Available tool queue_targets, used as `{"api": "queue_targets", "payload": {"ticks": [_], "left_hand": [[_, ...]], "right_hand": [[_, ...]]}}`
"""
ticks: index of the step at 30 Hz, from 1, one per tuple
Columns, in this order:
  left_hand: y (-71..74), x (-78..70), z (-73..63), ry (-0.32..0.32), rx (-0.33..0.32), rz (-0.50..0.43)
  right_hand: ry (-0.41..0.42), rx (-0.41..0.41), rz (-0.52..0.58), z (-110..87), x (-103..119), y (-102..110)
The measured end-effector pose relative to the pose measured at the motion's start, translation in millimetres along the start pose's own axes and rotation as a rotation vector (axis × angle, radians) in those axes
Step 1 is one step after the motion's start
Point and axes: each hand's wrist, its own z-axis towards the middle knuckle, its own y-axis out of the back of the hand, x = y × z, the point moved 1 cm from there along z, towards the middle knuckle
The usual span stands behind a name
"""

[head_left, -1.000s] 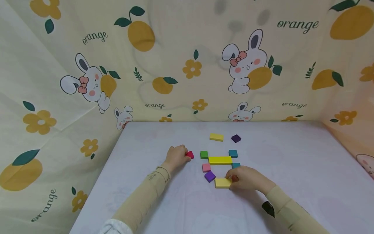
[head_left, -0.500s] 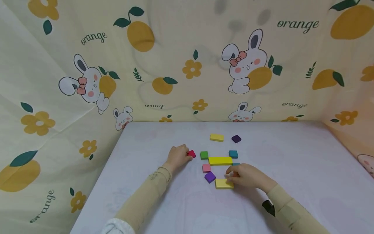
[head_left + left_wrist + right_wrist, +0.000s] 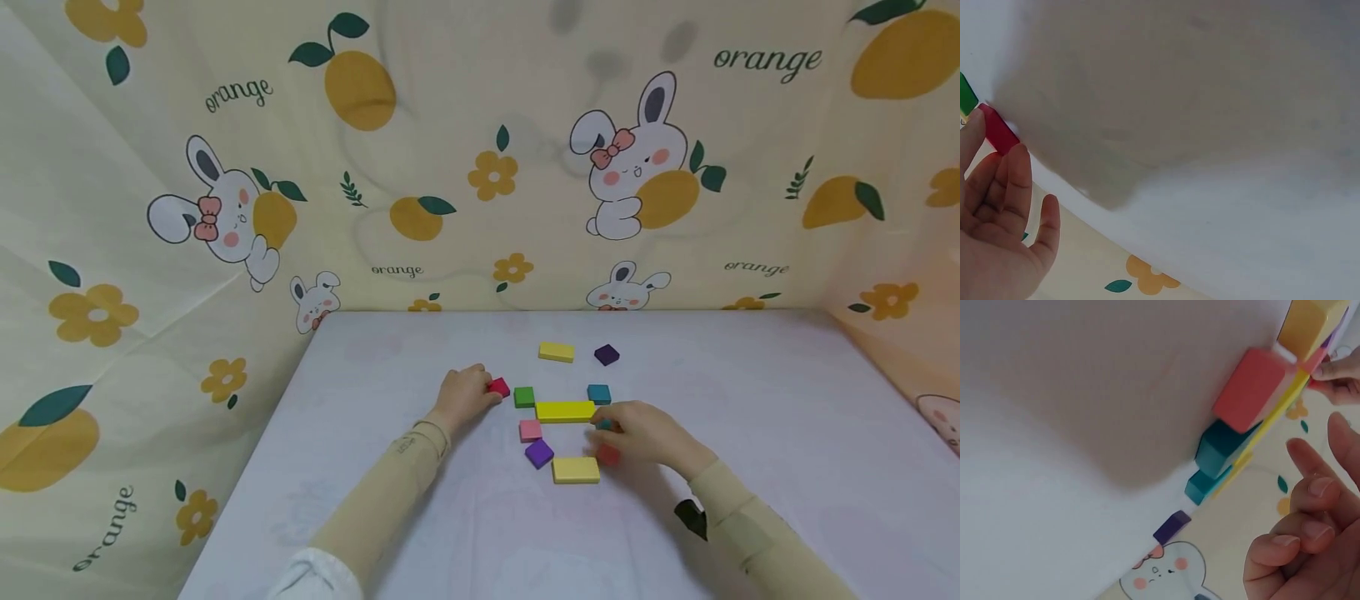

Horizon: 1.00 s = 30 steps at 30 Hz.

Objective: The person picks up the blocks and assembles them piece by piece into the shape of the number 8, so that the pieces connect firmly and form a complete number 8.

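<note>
Thumb and fingertips of my left hand [image 3: 462, 398] pinch a magenta-red block [image 3: 1000, 130], left of a green block [image 3: 524, 397]. My right hand [image 3: 651, 435] hovers at the right side of the block arrangement, its fingers loosely bent around nothing. Below its fingertips lies a coral-red block [image 3: 1252, 390], partly hidden by the hand in the head view. Beside that sits a teal block [image 3: 1225, 447]. A long yellow block [image 3: 564, 412] runs across the middle. Pink [image 3: 530, 430] and purple [image 3: 538, 453] blocks stand on the left, and a pale yellow block [image 3: 576, 470] is at the front.
Farther back lie another yellow block [image 3: 556, 352] and a dark purple block [image 3: 607, 355]. A second teal block [image 3: 598, 394] sits behind the long yellow one. The white-covered table [image 3: 420, 533] meets a printed cloth backdrop [image 3: 450, 83] at the rear.
The left hand slid the magenta-red block rightward, closer to the green block. My right hand came away from the pale yellow and coral-red blocks, moving back and slightly right, exposing the coral-red one.
</note>
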Motion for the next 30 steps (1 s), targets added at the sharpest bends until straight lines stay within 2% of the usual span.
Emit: {"api": "queue_targets", "payload": {"ticks": [6,16,23,30], "left_hand": [[-1.8,-3.4,5.0,0.001,0.010,0.007],[-3.6,-7.5,9.1,-0.005,-0.017,0.057],[-6.6,-7.4,12.8,0.003,-0.002,0.053],[-10.3,-6.7,20.0,0.006,0.013,0.100]], "right_hand": [[-0.023,-0.056,0.008,9.0,-14,9],[-0.124,-0.103,0.043,24.3,-42,26],[-0.202,-0.151,0.090,35.4,-57,31],[-0.275,-0.127,0.176,51.1,-65,27]]}}
